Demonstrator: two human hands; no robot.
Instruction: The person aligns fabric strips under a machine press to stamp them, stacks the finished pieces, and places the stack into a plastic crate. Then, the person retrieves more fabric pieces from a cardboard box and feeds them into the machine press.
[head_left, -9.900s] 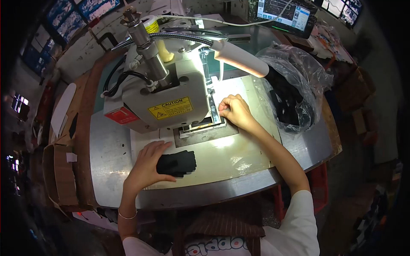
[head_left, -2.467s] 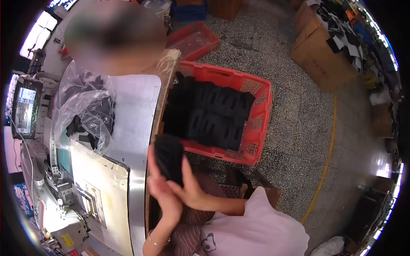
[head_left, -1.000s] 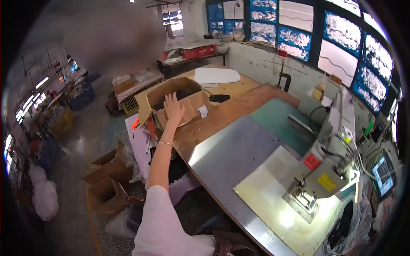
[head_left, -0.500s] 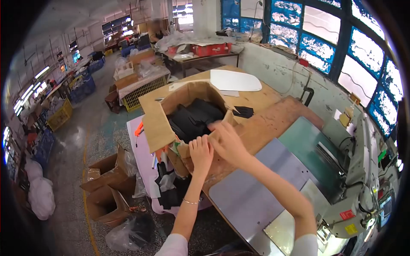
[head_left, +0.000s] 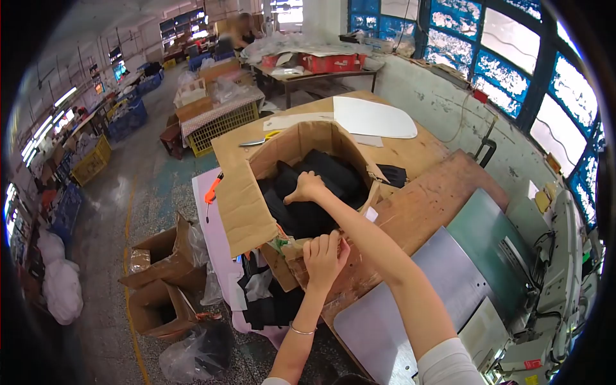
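An open cardboard box (head_left: 260, 234) stands on the wooden table with folded black fabric pieces (head_left: 330, 176) inside. My left hand (head_left: 324, 258) is closed over the box's near edge, fingers curled round the cardboard. My right hand (head_left: 305, 187) reaches over that edge into the box and rests on the black fabric, its thumb apart from the fingers. I see no piece lifted in it. Just outside the box's right side lies another small black piece (head_left: 392, 174).
Yellow-handled scissors (head_left: 260, 139) and a white rounded panel (head_left: 375, 118) lie on the table (head_left: 423, 144). An orange-handled tool (head_left: 212, 190) is left of the box. Empty cartons (head_left: 160, 253) stand on the floor. A machine (head_left: 545, 276) is at the right; a person (head_left: 244, 31) is far back.
My right hand has moved from the box's near edge, beside my left hand, into the box onto the fabric. My left hand stays at the edge. The view has shifted slightly.
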